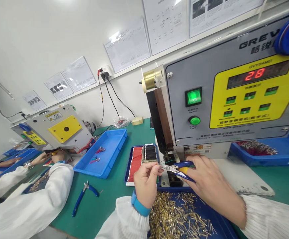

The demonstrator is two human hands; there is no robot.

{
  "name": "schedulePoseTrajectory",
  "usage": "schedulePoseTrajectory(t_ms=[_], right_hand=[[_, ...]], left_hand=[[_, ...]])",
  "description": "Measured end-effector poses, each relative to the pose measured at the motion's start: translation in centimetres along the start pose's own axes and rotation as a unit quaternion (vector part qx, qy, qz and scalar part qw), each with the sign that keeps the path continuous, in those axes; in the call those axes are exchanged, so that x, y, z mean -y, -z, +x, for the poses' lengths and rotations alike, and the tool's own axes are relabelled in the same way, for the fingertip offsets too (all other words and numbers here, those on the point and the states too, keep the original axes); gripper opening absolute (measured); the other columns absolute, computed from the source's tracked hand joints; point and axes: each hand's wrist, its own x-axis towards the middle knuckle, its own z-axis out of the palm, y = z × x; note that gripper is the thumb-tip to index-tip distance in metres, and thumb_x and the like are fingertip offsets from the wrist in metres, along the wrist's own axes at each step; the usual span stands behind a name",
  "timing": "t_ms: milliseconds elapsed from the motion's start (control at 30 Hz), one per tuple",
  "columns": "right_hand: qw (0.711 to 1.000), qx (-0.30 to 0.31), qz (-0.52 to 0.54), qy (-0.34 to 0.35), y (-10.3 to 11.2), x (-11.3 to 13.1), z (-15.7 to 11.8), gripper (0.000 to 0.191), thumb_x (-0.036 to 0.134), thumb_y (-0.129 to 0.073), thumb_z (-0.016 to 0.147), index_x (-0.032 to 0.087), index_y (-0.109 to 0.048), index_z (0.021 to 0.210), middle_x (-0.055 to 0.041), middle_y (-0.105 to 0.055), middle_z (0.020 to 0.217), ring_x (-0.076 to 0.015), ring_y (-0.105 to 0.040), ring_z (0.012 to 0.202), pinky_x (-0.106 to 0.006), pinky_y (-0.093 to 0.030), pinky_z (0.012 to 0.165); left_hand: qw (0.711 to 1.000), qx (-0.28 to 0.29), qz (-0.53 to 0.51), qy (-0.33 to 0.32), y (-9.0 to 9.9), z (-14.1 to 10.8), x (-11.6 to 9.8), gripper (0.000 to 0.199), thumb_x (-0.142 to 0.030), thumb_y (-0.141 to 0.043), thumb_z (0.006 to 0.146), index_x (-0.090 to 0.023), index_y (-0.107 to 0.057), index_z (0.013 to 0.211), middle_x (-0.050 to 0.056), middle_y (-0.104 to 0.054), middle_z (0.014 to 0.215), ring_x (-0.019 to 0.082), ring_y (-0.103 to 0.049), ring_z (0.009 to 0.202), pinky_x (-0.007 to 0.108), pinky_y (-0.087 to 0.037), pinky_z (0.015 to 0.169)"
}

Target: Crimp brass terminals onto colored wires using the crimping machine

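My right hand grips blue-handled pliers with a yellow spring, their steel jaws pointing left. My left hand pinches a thin wire at those jaws between thumb and fingertips. Just below both hands lies a blue tray of loose brass terminals. Behind them stands a blue tray holding bundled red and black wires. The crimping machine rises to the right, its display reading 28, and its lower tooling sits close beyond the pliers.
Blue-handled pliers lie on the green mat at left, beside a blue tray holding a few wire pieces. A blue tray sits at right. Further left, a co-worker's white sleeve reaches towards a second machine.
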Motion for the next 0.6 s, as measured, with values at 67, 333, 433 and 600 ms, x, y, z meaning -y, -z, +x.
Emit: schedulePoseTrajectory(t_ms=[67,333,433,600], right_hand=[[1.000,-0.001,-0.002,0.000,-0.03,-0.05,-0.04,0.009,0.024,-0.059,0.089,0.019,-0.066,0.086,-0.0135,-0.054,0.102,-0.0337,-0.052,0.092,-0.044,-0.044,0.072],[1.000,0.018,0.004,-0.002,-0.33,-0.40,-0.08,0.009,0.010,-0.060,0.078,0.017,-0.064,0.083,-0.0125,-0.052,0.096,-0.0314,-0.051,0.087,-0.041,-0.045,0.071],[0.999,0.030,-0.014,0.003,-0.28,-0.32,-0.16,0.004,0.014,-0.062,0.080,0.017,-0.063,0.078,-0.0104,-0.051,0.088,-0.0293,-0.051,0.080,-0.039,-0.045,0.066],[0.998,0.036,-0.051,0.017,-0.24,-0.27,-0.14,0.018,0.024,-0.061,0.085,0.018,-0.059,0.068,-0.0071,-0.048,0.076,-0.0249,-0.050,0.064,-0.034,-0.041,0.053]], left_hand=[[1.000,-0.001,0.002,-0.004,0.01,-0.05,-0.03,0.032,-0.043,-0.061,0.085,-0.011,-0.064,0.086,0.006,-0.068,0.075,0.012,-0.065,0.068,0.023,-0.056,0.066],[1.000,0.006,0.014,-0.025,0.12,-0.17,0.19,0.030,-0.041,-0.060,0.086,-0.011,-0.065,0.086,0.006,-0.068,0.076,0.012,-0.065,0.068,0.022,-0.056,0.067],[0.999,0.007,0.024,-0.028,0.14,-0.08,0.15,0.029,-0.040,-0.059,0.086,-0.012,-0.065,0.086,0.005,-0.068,0.076,0.012,-0.065,0.069,0.022,-0.055,0.067],[0.999,0.004,0.032,-0.033,0.14,-0.05,-0.04,0.026,-0.038,-0.059,0.087,-0.012,-0.065,0.085,0.005,-0.067,0.076,0.011,-0.064,0.069,0.021,-0.054,0.067]])
